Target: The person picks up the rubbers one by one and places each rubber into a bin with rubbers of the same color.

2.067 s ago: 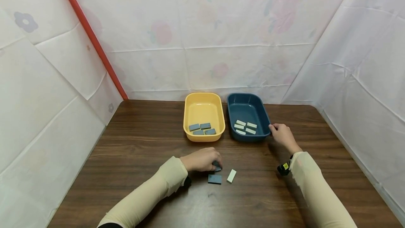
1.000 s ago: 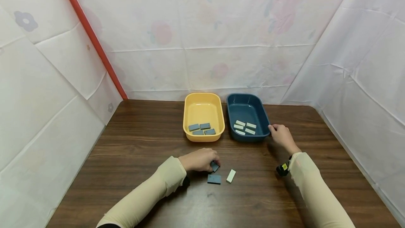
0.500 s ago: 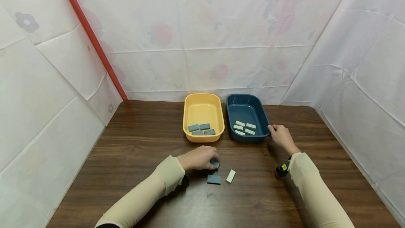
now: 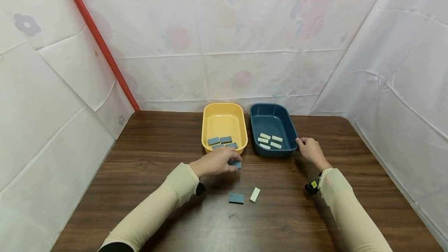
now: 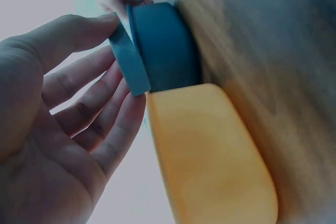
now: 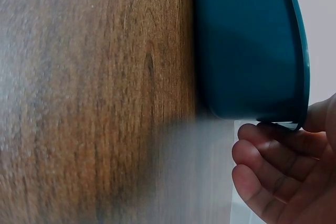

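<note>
My left hand [image 4: 214, 162] pinches a blue-grey rectangular block [image 4: 237, 164] above the table, just in front of the yellow tray [image 4: 224, 121]. In the left wrist view the thumb and fingertips hold that block [image 5: 128, 61] by its ends, with both trays behind it. At the near right corner of the dark blue tray [image 4: 271, 121], my right hand [image 4: 312, 153] pinches the rim. Seen from the right wrist, the thumb is at the rim of the blue tray [image 6: 252, 45] and the fingers curl beneath it.
Another blue-grey block [image 4: 236, 198] and a pale cream block [image 4: 255, 195] lie on the wooden table [image 4: 157, 147]. Several blue-grey blocks [image 4: 226, 139] are in the yellow tray, and several cream blocks [image 4: 275, 145] in the blue one. A white sheet [image 4: 224, 38] hangs behind.
My left hand has picked up the blue-grey block from the table and moved it forward towards the yellow tray. The right hand has stayed on the blue tray's rim.
</note>
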{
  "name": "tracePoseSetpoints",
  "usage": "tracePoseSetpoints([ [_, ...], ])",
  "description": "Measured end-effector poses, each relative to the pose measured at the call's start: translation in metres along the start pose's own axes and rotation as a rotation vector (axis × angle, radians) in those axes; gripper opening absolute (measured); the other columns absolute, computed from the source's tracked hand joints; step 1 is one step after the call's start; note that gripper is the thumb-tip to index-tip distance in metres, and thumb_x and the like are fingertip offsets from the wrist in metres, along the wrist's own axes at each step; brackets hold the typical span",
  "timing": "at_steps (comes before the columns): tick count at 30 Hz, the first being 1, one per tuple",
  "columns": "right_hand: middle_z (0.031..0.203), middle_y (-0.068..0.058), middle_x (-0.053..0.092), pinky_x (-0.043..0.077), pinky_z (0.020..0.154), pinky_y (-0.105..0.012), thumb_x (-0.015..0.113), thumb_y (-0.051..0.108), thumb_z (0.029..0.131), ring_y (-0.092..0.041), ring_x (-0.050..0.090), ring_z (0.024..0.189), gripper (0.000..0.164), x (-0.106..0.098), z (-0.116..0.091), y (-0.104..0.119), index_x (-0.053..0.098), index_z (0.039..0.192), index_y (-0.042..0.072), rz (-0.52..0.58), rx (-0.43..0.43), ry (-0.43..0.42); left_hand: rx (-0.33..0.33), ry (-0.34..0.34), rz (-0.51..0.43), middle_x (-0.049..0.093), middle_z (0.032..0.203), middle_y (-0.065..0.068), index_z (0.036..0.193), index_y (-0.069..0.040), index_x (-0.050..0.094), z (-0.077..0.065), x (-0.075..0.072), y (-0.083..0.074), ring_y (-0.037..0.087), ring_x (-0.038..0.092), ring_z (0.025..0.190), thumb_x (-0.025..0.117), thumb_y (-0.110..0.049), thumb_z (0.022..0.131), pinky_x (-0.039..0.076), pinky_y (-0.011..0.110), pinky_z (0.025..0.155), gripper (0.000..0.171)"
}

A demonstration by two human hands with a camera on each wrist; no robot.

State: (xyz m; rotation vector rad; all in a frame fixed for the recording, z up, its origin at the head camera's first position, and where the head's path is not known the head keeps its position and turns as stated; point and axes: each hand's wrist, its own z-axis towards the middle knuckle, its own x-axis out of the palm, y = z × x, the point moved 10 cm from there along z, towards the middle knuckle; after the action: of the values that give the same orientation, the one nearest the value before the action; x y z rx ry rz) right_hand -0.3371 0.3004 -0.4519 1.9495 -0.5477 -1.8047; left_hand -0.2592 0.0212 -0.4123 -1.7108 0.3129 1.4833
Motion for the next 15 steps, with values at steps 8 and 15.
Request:
tracePoseSetpoints([
  [8, 0.097, -0.024, 0.069, 0.048, 0.078, -0.046, 0.034, 0.026, 0.107, -0.031, 0.062, 0.086, 0.047, 0.000, 0.001, 0.000, 0.059, 0.124, -0.010, -0.007, 0.003, -0.002, -0.060, -0.086, -0.060, 0.065, 0.102, -0.001, 0.114, -0.010, 0.072, 0.005, -0.025, 0.018, 0.012, 0.059, 0.090, 0.072, -0.018, 0.089, 0.051, 0.029, 0.082, 0.027],
  [15, 0.099, -0.024, 0.068, 0.048, 0.080, -0.046, 0.034, 0.027, 0.107, -0.031, 0.061, 0.089, 0.048, 0.000, 0.000, 0.000, 0.058, 0.125, -0.010, -0.007, 0.010, -0.003, -0.134, -0.128, -0.059, 0.067, 0.105, 0.004, 0.115, -0.008, 0.071, 0.008, -0.040, 0.042, 0.017, 0.063, 0.095, 0.071, -0.018, 0.089, 0.052, 0.032, 0.086, 0.027],
])
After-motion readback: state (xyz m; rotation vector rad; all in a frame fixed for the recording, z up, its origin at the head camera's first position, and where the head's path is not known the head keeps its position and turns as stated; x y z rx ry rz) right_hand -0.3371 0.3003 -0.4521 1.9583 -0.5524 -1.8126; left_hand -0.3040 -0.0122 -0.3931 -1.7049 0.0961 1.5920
